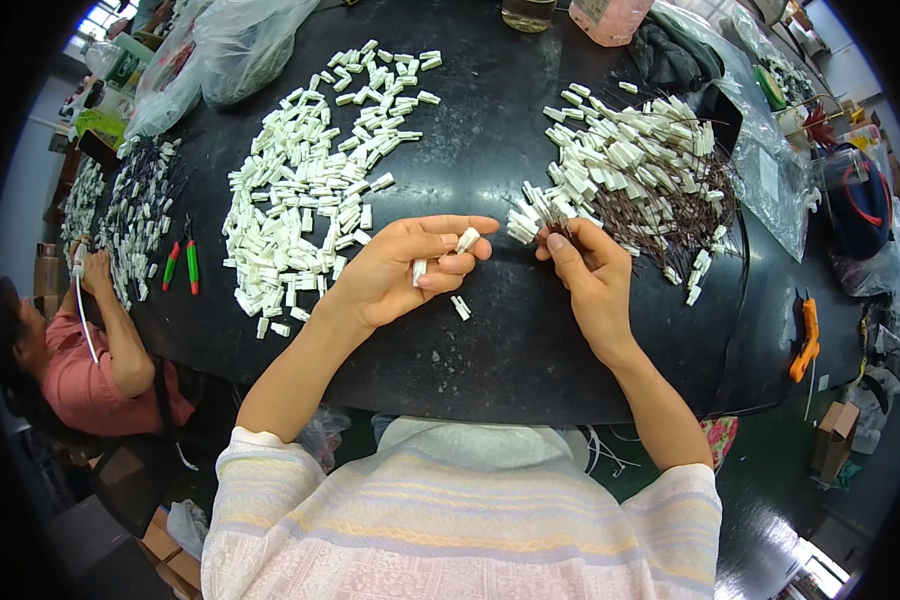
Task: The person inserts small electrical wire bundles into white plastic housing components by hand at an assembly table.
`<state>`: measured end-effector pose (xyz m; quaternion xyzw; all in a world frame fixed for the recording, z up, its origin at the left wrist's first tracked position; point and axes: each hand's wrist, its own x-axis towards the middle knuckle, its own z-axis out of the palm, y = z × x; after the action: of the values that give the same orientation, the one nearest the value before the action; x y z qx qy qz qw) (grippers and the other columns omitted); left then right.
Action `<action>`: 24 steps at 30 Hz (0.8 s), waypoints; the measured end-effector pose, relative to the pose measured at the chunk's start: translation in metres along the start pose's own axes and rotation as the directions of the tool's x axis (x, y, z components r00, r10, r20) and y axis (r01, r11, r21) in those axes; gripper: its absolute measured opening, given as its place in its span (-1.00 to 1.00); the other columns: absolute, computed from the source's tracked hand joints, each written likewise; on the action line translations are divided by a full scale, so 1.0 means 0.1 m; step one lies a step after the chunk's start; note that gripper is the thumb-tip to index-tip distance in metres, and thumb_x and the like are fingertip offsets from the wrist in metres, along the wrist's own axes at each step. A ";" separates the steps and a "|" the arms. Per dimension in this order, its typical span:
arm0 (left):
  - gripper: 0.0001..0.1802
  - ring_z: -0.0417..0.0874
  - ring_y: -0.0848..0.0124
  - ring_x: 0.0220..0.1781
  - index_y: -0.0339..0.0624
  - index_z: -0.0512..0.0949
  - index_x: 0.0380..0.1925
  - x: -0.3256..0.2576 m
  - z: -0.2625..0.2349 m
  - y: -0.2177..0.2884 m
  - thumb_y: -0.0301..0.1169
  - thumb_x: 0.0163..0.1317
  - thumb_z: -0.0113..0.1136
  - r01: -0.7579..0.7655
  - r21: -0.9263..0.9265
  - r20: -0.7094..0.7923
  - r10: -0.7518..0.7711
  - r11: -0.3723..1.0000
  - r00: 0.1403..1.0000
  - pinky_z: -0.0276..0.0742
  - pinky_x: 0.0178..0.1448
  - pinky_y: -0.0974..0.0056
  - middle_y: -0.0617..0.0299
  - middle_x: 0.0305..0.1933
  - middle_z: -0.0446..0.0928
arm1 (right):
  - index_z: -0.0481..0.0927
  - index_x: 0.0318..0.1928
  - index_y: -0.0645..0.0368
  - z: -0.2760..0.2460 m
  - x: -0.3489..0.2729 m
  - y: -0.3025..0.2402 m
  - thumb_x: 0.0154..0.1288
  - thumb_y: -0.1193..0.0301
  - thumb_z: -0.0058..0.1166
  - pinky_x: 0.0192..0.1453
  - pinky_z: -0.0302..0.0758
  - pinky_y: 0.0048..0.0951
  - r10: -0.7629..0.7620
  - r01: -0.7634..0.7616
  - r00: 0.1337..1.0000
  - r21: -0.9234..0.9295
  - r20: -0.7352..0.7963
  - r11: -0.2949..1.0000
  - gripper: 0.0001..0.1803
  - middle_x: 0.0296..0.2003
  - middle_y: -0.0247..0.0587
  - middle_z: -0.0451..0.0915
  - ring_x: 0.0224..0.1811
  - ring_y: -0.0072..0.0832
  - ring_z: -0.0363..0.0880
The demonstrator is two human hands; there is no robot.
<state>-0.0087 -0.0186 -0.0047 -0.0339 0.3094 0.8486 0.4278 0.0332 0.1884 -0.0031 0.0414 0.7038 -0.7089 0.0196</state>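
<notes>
In the middle of the black table (pixel 420 370), my left hand (pixel 400 262) holds a small white plastic connector housing (pixel 467 240) between thumb and fingers. Another white housing (pixel 419 271) rests against the curled fingers of that hand. My right hand (pixel 592 275) pinches brown wires (pixel 562 227), and several white connectors (pixel 530 215) fan out beyond its fingertips. One loose housing (pixel 460 307) lies on the table just below my left hand. Left of my hands spreads a heap of white housings (pixel 290 200). To the right is a pile of white connectors with brown wires (pixel 630 165).
At the left, a person in a pink shirt (pixel 100 375) works beside more wired connectors (pixel 140 210). Red-and-green pliers (pixel 182 262) lie near them. An orange-handled tool (pixel 806 338) sits at the right. Plastic bags (pixel 245 50) and a glass of liquid (pixel 528 14) stand at the back.
</notes>
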 end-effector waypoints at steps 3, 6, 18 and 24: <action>-0.58 0.30 0.65 -0.48 -0.53 0.22 0.05 0.00 0.02 -0.01 -0.56 0.19 -0.09 -0.003 -0.009 -0.001 0.003 1.000 1.000 0.20 -0.59 0.68 0.04 -0.22 0.40 | 0.49 -0.32 0.34 -0.01 0.00 0.06 0.19 0.53 -0.03 -0.32 0.33 -0.69 -0.079 0.079 0.996 -0.025 0.029 0.997 -0.89 -0.48 -0.34 0.52 -0.41 -0.70 0.43; -0.65 0.28 0.68 -0.51 -0.48 0.30 -0.03 -0.01 0.06 -0.02 -0.55 0.19 -0.03 -0.016 0.103 -0.060 0.023 0.995 0.998 0.18 -0.61 0.69 0.08 -0.27 0.43 | 0.49 -0.30 0.33 -0.03 0.00 0.07 0.16 0.55 -0.01 -0.38 0.30 -0.70 -0.053 0.061 0.994 -0.092 0.092 0.994 -0.89 -0.52 -0.35 0.52 -0.46 -0.72 0.43; -0.86 0.21 0.74 -0.64 -0.38 0.47 -0.29 -0.03 0.11 -0.06 -0.54 0.15 0.05 -0.102 0.378 -0.189 0.185 0.920 0.964 0.03 -0.69 0.69 0.17 -0.45 0.47 | 0.43 -0.46 0.29 0.01 -0.02 0.12 0.03 0.56 0.09 -0.49 0.26 -0.70 -0.090 0.100 0.994 -0.154 0.069 0.983 -0.90 -0.61 -0.42 0.46 -0.55 -0.79 0.34; -0.85 0.21 0.74 -0.64 -0.39 0.48 -0.29 -0.03 0.10 -0.06 -0.54 0.15 0.06 -0.106 0.370 -0.177 0.182 0.923 0.967 0.01 -0.70 0.69 0.17 -0.44 0.48 | 0.42 -0.49 0.30 0.03 -0.03 0.09 0.00 0.57 0.08 -0.49 0.25 -0.71 -0.080 0.084 0.996 -0.092 0.042 0.992 -0.90 -0.62 -0.43 0.43 -0.55 -0.80 0.31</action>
<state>-0.0001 -0.0122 0.0014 -0.0210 0.5031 0.7991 0.3283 0.0372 0.1854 -0.0116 -0.0020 0.7368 -0.6761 0.0057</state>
